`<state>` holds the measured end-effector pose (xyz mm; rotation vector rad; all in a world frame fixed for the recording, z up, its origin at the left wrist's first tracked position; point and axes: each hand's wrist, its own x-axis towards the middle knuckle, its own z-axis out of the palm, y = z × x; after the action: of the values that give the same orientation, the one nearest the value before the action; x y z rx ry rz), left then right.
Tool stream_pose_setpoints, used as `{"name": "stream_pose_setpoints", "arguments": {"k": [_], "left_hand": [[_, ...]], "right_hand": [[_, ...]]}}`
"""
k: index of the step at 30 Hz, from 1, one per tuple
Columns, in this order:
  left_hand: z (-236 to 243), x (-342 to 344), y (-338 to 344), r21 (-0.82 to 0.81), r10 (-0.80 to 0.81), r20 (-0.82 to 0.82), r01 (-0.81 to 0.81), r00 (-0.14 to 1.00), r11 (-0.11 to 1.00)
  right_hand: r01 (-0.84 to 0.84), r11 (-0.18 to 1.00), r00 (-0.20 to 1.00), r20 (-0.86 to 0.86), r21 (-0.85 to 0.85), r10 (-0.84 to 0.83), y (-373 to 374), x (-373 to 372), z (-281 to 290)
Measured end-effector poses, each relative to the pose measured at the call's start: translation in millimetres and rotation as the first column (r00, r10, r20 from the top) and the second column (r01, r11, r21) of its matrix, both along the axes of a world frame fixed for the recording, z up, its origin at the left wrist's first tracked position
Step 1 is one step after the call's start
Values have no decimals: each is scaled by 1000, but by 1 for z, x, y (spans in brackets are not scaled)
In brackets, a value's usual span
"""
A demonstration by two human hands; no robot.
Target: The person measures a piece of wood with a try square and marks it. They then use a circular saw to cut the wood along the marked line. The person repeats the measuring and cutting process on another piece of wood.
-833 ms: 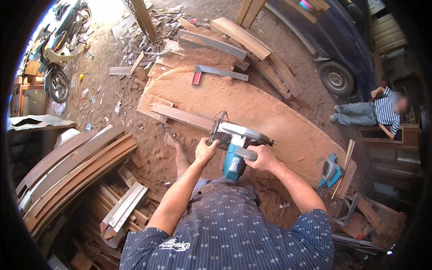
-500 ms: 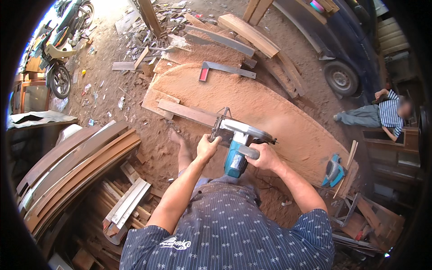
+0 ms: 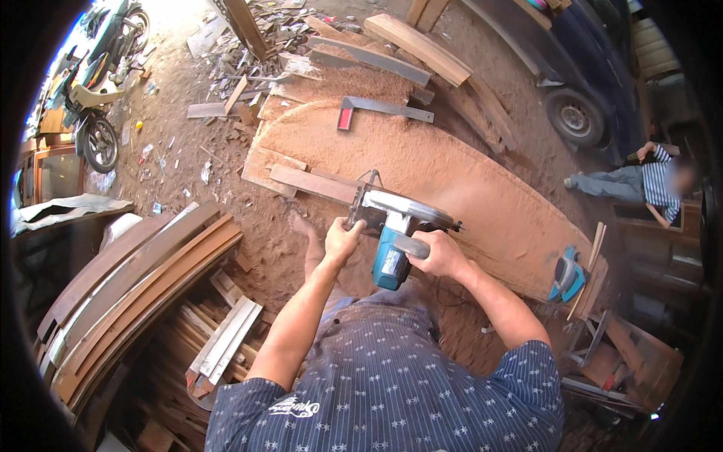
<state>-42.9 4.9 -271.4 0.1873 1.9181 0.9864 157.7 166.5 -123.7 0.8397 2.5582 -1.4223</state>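
Observation:
A teal circular saw (image 3: 388, 260) with a silver blade guard sits on a long wooden plank (image 3: 312, 183) laid on the sawdust-covered workbench (image 3: 459, 200). My right hand (image 3: 440, 255) is wrapped round the saw's grey rear handle. At the saw's left front, my left hand (image 3: 345, 239) is closed on the dark edge of its base beside the plank; its fingertips are partly hidden. The blade is out of sight under the guard. Beyond the plank lies a steel try square (image 3: 388, 110) with a red stock.
A teal power planer (image 3: 568, 277) rests at the bench's right end beside thin sticks. Timber stacks (image 3: 147, 294) stand at lower left; boards (image 3: 422, 53) and scraps lie beyond the bench. A motorbike (image 3: 94, 113), a dark vehicle (image 3: 576, 117) and another person (image 3: 655, 181) are around.
The saw and both hands have shifted slightly left along the plank, covering more of it. My grip looks the same. The whole view has turned a little.

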Motion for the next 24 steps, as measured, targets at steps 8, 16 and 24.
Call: {"name": "stream_pose_setpoints", "arguments": {"k": [8,16,24], "left_hand": [[9,-17,-5,17,37,33,-37,999,999],[14,-39,-9,19,39,103,-41,994,999],[8,-60,-19,37,56,110,-61,992,997]], "right_hand": [[-7,1000,999,42,-4,7,-6,-18,-1],[17,1000,1000,-7,-21,-17,-10,-35,-4],[-6,1000,1000,-3,-18,6,-17,-55,-6]]}}
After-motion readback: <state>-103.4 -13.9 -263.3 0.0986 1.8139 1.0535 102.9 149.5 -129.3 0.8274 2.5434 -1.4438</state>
